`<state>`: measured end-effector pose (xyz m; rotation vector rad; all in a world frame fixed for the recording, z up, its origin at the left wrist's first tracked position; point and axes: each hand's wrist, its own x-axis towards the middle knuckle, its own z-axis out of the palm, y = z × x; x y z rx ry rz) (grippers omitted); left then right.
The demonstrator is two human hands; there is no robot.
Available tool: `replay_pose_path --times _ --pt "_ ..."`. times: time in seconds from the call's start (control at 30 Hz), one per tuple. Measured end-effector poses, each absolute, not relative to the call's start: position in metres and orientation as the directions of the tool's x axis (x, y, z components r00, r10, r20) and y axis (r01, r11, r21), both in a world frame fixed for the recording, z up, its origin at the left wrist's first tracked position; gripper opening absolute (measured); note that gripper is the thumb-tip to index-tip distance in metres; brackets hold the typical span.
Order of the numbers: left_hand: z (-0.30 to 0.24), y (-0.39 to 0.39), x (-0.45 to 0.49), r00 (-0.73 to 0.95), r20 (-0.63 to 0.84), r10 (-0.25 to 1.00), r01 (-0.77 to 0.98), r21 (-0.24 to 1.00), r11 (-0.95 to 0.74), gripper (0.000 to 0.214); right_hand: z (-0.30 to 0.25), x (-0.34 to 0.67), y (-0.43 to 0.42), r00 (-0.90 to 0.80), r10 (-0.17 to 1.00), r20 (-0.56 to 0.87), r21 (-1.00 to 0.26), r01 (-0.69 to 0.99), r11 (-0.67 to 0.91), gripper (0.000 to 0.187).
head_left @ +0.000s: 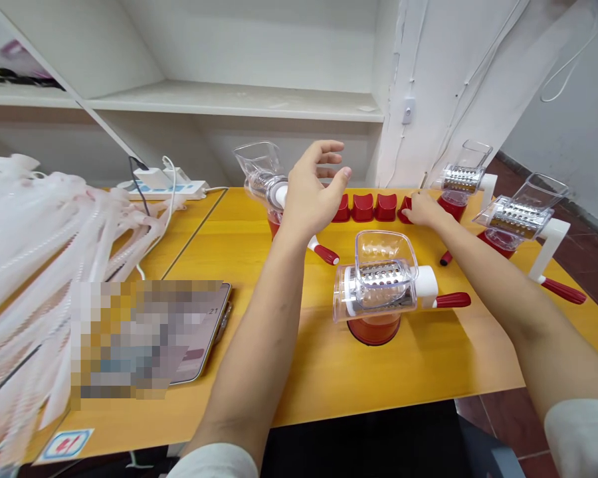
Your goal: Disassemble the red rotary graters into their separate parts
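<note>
A yellow wooden table (453,365) fills the view from 9 to 3 o'clock, with white built-in shelves (229,99) behind it at 12 o'clock and dark red floor tiles (513,425) beyond its edge at 4 o'clock. At 9 o'clock hangs a large bundle of translucent white ribbed plastic strips (44,265). Nearer 10 o'clock lies a flat device (204,332), mostly hidden by pixelation, and a white power strip (164,190) sits further out at 11 o'clock. Four rotary drum graters stand on the table: a clear-bodied one with a steel drum (379,285) at 1 o'clock on a red suction base, another (262,176) near 12 o'clock, and two more (463,176) (521,216) towards 2 o'clock. A row of red moulded pieces (363,208) runs across the table at 1 o'clock, and a small red piece (445,258) lies loose just beside the right hand's wrist. The left hand (311,189) is wide open with its fingers spread, gripping nothing, in line with the 12 o'clock grater; whether they touch, I cannot tell. The right hand (423,211) lies low with its fingers extended, their tips at the last red piece, but any grip cannot be made out.
</note>
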<state>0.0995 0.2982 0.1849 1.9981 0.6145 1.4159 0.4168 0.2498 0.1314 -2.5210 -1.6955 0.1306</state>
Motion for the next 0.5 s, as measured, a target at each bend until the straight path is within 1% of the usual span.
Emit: replay_pose_path --times 0.23,0.33,0.37,0.43,0.47,0.5 --pt "0.190 0.292 0.098 0.337 0.651 0.680 0.001 0.722 -0.692 0.050 0.128 0.410 0.251 0.352 0.936 -0.015 -0.132 0.927 -0.351 0.067" --pt "0.193 0.289 0.097 0.352 0.641 0.682 0.000 0.728 -0.685 0.050 0.136 0.406 0.245 0.319 0.948 0.015 -0.131 0.940 -0.314 0.075" --pt "0.195 0.288 0.096 0.363 0.638 0.679 -0.011 0.731 -0.682 0.050 0.142 0.405 0.242 0.309 0.950 0.038 -0.128 0.945 -0.302 0.075" --pt "0.199 0.284 0.094 0.398 0.627 0.669 -0.047 0.743 -0.668 0.051 0.158 0.402 0.235 0.287 0.951 0.118 -0.165 0.950 -0.266 0.063" --pt "0.202 0.281 0.093 0.420 0.618 0.664 -0.072 0.752 -0.655 0.050 0.169 0.400 0.229 0.276 0.944 0.181 -0.233 0.944 -0.232 0.054" --pt "0.206 0.277 0.092 0.445 0.606 0.659 -0.098 0.765 -0.637 0.050 0.181 0.396 0.222 0.261 0.931 0.255 -0.339 0.926 -0.166 0.046"
